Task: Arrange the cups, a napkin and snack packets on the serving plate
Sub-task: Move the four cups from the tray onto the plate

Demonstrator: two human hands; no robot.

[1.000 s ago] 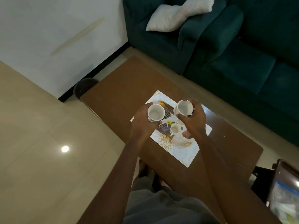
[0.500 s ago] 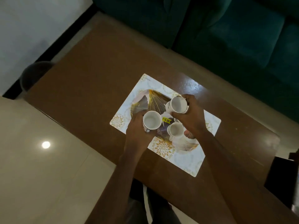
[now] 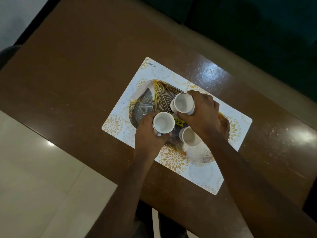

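An oval serving plate (image 3: 147, 102) with a gold fan pattern lies on a white and gold placemat (image 3: 202, 174). My left hand (image 3: 147, 134) grips a white cup (image 3: 163, 124) over the plate's near left part. My right hand (image 3: 204, 114) holds a second white cup (image 3: 182, 104) over the plate's middle. A third white cup (image 3: 189, 138) stands on the plate below my right hand, handle toward me. A yellow price sticker (image 3: 179, 121) shows between the cups. No napkin or snack packet is in view.
The placemat sits on a brown wooden table (image 3: 77, 74). Its near edge runs diagonally above a pale tiled floor (image 3: 34, 186). A dark green sofa (image 3: 257, 23) stands beyond the far edge. A dark bin (image 3: 6, 52) peeks in at the far left.
Both hands have lowered their cups closer to the plate. My head has tilted down and nearer, so the plate fills more of the view.
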